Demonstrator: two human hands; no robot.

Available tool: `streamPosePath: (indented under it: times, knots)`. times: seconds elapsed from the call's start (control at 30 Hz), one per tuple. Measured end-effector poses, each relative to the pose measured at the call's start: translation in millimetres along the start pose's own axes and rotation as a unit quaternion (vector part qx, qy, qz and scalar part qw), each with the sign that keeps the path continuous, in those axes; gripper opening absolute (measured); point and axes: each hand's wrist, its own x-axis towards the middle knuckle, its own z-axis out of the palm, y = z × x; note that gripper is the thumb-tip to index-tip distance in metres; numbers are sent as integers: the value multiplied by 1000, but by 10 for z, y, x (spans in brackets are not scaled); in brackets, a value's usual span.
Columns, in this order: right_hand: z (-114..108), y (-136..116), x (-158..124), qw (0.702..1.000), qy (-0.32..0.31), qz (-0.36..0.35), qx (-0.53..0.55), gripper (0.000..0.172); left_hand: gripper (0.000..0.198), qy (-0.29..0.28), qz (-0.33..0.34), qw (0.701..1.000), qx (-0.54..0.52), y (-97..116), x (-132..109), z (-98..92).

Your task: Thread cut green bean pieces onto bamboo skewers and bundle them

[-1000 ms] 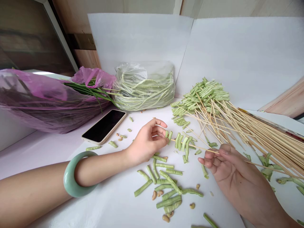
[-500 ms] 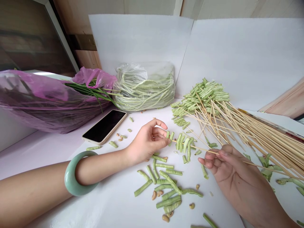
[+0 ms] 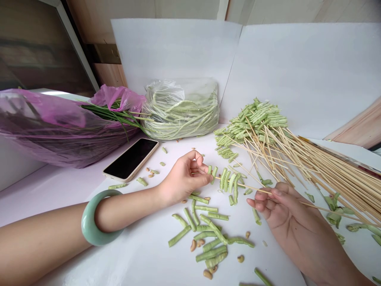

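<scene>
Two hands at the white bench point(image 3: 131, 246), jade bangle point(image 3: 92, 218) on the L wrist, L hand point(image 3: 184, 178) pinching cut long-bean pieces point(image 3: 212, 172) near the tip of a bamboo skewer point(image 3: 247, 186), more pieces threaded on it, R hand point(image 3: 282, 210) gripping its shaft.

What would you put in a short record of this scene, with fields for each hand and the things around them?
Left hand: against the bean pieces near the skewer's tip
Right hand: pinching a bamboo skewer
Left forearm: jade-green bangle
Nearby: cut long beans, bundled skewers, bagged long beans, smartphone
</scene>
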Motion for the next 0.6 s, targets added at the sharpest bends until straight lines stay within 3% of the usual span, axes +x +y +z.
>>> streamPosePath:
  times: [0.37, 0.6]
  knots:
    - [-8, 43, -9, 1000, 0, 16, -1, 31, 34, -14, 1, 1000, -18, 9, -27, 41]
    - [10, -10, 23, 998, 39, 41, 27, 32, 31, -8, 10, 1000, -18, -17, -4, 27]
